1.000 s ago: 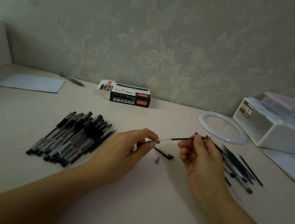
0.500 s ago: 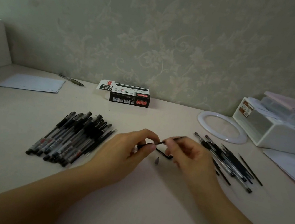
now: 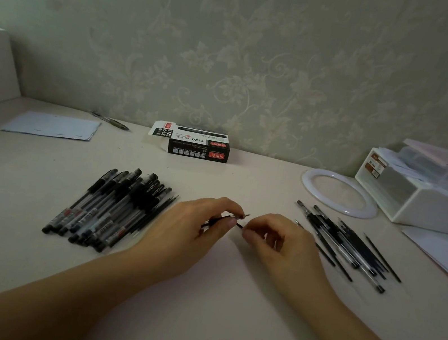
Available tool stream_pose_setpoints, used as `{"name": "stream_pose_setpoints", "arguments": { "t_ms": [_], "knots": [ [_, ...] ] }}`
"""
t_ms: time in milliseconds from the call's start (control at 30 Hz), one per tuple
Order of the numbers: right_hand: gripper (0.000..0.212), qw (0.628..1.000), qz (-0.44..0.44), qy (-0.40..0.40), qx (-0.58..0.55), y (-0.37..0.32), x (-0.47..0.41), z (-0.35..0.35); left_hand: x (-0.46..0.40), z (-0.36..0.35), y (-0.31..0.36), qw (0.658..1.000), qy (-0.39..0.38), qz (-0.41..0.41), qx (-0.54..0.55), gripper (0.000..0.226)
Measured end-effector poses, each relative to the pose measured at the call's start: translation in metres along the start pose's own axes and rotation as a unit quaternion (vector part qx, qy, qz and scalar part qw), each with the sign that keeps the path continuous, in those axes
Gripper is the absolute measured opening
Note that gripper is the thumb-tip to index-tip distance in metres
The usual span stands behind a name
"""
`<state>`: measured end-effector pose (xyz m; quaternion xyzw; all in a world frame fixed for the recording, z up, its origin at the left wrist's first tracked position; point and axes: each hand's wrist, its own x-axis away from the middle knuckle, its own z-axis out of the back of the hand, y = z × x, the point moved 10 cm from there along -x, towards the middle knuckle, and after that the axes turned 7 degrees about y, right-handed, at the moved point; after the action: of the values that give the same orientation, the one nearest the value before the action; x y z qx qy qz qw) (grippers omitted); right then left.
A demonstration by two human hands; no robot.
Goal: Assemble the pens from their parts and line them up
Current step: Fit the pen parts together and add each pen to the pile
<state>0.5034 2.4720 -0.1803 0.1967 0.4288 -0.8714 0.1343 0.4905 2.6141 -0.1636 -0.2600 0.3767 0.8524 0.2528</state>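
Head view: left hand (image 3: 191,232) fingers pinch a pen (image 3: 223,219); right hand (image 3: 279,241) fingers curl, contents unclear.

I am seated at a home desk (image 3: 190,327), pale and set against floral wallpaper (image 3: 262,72). A pen box (image 3: 198,146) marked 1120, loose paper (image 3: 52,125), a white ring light (image 3: 339,192) and a filing tray (image 3: 425,197) indicate domestic study use.

The black and white pen box (image 3: 198,146) at 12 o'clock on the table shows the number "1120" twice, once on its top and once on its open end flap. Its other writing is too small to read. The capped pens (image 3: 109,210) at 9 o'clock have blurry labels.
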Motion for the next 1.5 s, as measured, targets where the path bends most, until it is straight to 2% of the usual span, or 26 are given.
{"name": "stream_pose_setpoints", "arguments": {
  "t_ms": [133, 267, 400, 567, 1033, 1167, 1300, 1400, 1500],
  "knots": [
    [0.007, 0.976, -0.081, 0.069, -0.191, 0.015, -0.005, 0.016, 0.001, -0.001, 0.0, 1.0, -0.006, 0.0, -0.011, 0.015],
    [0.007, 0.963, -0.081, 0.029, -0.254, 0.011, -0.003, 0.005, 0.001, -0.003, 0.003, 1.0, -0.017, -0.006, -0.015, 0.013],
    [0.009, 0.965, -0.072, 0.001, -0.253, 0.009, -0.002, -0.001, 0.001, -0.003, 0.007, 1.0, -0.021, -0.017, -0.013, 0.012],
    [0.008, 0.961, -0.077, 0.029, -0.264, 0.011, -0.003, 0.005, 0.001, -0.003, 0.004, 1.0, -0.018, -0.013, -0.016, 0.013],
    [0.014, 0.965, -0.057, -0.047, -0.253, 0.005, 0.0, -0.011, 0.003, -0.009, 0.002, 0.999, -0.048, -0.014, -0.021, 0.009],
    [0.003, 0.973, -0.064, -0.047, -0.217, 0.01, 0.0, -0.01, 0.003, -0.009, 0.006, 0.998, -0.056, -0.023, -0.028, 0.012],
    [0.038, 0.992, -0.042, -0.036, -0.112, 0.01, 0.001, -0.011, 0.003, -0.011, 0.011, 0.996, -0.065, -0.048, -0.04, 0.014],
    [0.049, 0.992, -0.049, -0.032, -0.108, 0.011, 0.0, -0.012, 0.003, -0.01, 0.01, 0.996, -0.054, -0.052, -0.043, 0.013],
    [0.028, 0.989, -0.044, -0.047, -0.13, 0.01, -0.002, -0.013, 0.003, -0.008, 0.008, 0.997, -0.042, -0.047, -0.041, 0.011]
  ]
}}
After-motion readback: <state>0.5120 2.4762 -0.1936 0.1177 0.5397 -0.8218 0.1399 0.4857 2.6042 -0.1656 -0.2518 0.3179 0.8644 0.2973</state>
